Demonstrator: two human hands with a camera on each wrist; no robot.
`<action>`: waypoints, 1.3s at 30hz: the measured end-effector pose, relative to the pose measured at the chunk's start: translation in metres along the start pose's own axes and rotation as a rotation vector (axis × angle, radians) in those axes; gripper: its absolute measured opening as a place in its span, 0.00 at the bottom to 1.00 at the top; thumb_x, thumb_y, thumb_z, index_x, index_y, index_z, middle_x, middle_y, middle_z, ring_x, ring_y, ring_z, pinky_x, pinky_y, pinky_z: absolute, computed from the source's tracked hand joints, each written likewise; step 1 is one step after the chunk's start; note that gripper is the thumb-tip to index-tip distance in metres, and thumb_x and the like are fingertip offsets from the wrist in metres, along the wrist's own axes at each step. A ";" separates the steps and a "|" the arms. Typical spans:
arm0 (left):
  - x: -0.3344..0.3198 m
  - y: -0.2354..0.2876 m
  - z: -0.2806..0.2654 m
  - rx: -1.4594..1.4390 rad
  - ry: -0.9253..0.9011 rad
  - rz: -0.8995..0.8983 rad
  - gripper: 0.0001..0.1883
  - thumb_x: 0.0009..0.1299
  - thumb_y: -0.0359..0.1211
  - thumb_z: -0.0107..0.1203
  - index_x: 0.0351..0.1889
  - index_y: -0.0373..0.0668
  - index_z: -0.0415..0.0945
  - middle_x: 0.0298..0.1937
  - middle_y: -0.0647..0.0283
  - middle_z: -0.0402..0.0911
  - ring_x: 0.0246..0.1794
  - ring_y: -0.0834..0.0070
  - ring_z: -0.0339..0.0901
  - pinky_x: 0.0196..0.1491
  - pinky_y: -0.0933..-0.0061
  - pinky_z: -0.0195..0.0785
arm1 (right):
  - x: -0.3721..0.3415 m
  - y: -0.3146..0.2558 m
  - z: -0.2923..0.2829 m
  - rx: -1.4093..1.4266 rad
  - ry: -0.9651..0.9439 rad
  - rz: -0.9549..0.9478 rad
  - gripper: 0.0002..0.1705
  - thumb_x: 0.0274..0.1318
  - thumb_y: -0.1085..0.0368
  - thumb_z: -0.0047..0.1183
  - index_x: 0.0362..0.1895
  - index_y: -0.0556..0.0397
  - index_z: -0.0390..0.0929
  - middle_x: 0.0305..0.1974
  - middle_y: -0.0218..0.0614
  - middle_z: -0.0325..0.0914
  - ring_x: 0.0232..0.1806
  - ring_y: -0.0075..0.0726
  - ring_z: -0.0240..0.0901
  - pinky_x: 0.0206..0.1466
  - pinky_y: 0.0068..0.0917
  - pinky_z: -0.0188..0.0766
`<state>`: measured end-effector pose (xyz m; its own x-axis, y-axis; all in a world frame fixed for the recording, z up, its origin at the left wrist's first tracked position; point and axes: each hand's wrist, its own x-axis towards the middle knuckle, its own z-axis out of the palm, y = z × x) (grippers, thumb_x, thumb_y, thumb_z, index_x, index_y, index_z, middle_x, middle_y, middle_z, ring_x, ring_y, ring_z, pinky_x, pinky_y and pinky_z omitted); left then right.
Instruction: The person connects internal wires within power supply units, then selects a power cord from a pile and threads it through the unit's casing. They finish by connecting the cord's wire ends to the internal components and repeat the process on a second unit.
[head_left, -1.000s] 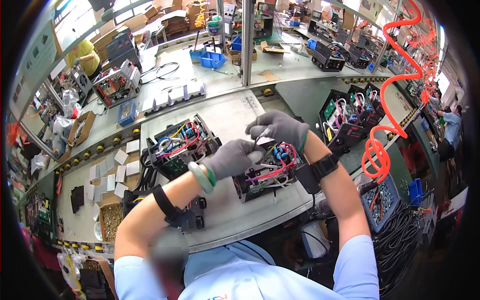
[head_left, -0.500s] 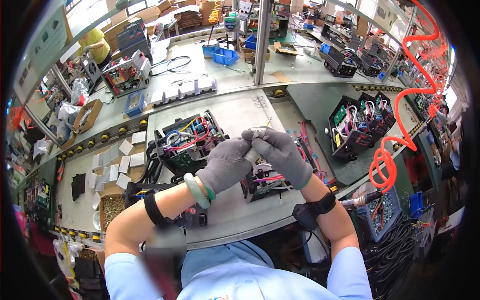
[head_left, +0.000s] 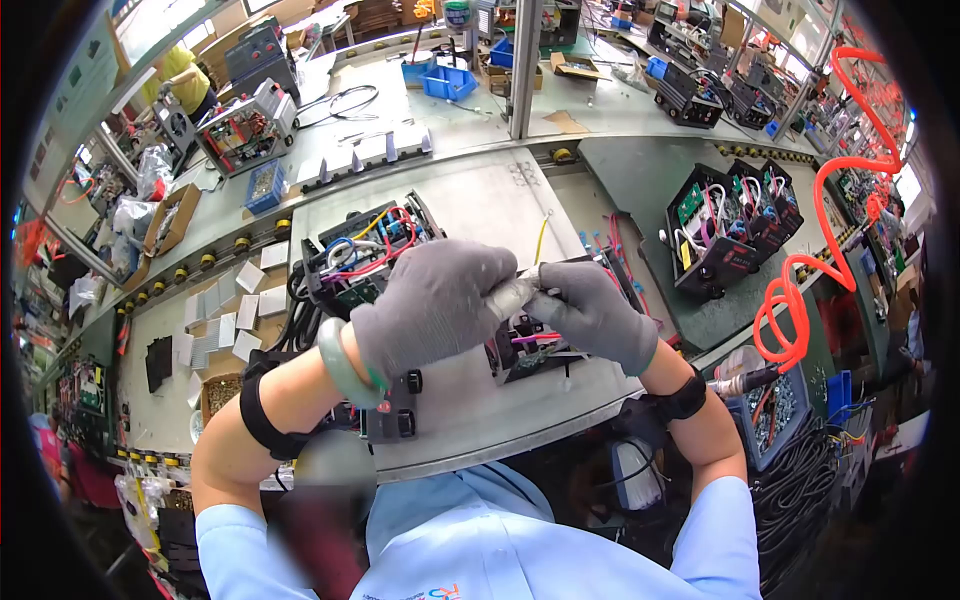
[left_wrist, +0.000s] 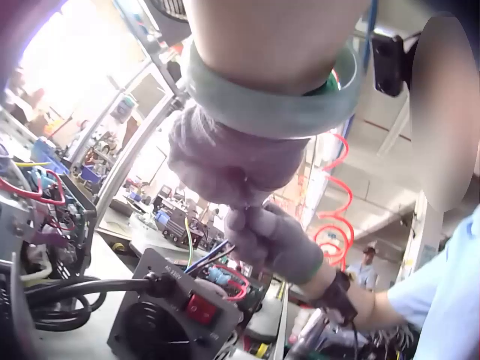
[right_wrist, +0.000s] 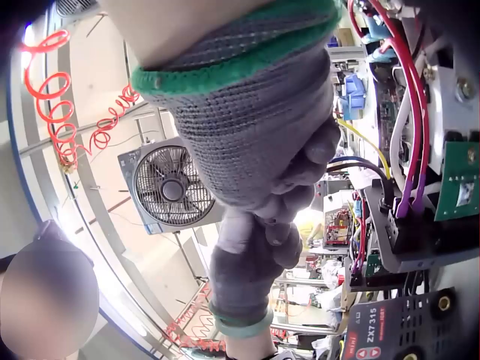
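Note:
Both hands wear grey knit gloves and meet fingertip to fingertip above an opened electrical unit (head_left: 540, 350). My right hand (head_left: 597, 315) pinches dark wires (left_wrist: 208, 259) that rise from the unit, as the left wrist view shows. My left hand (head_left: 432, 300) curls its fingers at the same spot, gripping the wire ends; the ends themselves are hidden by the gloves. A yellow-green wire (head_left: 541, 238) sticks up loose behind the fingers. In the left wrist view, the unit's black panel (left_wrist: 154, 330) carries a red switch (left_wrist: 201, 308).
Another opened unit (head_left: 360, 255) stands to the left, with black cables beside it. More units (head_left: 715, 235) sit on the green surface at right. A coiled red hose (head_left: 790, 310) hangs near the right arm, above a blue bin (head_left: 775, 415) of small metal parts. White blocks (head_left: 247, 312) lie left.
The right hand has come down from above to meet the left at the wires. My left hand has rolled over and lifted toward the head camera. The yellow-green wire now shows behind them.

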<state>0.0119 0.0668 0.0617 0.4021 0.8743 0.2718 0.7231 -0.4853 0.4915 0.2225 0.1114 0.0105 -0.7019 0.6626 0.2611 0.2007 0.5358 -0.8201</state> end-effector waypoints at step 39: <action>-0.038 -0.044 0.054 -0.726 -0.637 -0.549 0.24 0.77 0.45 0.53 0.59 0.34 0.72 0.39 0.61 0.79 0.40 0.74 0.71 0.46 0.66 0.67 | 0.014 0.042 0.002 -0.778 -0.387 -0.328 0.05 0.46 0.63 0.57 0.23 0.48 0.82 0.20 0.36 0.79 0.26 0.44 0.83 0.26 0.41 0.77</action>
<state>-0.0046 0.0544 -0.0154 0.4939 0.7084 -0.5042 0.4750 0.2659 0.8389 0.2193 0.1423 -0.0208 -0.9557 0.2700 0.1173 0.2553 0.9586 -0.1264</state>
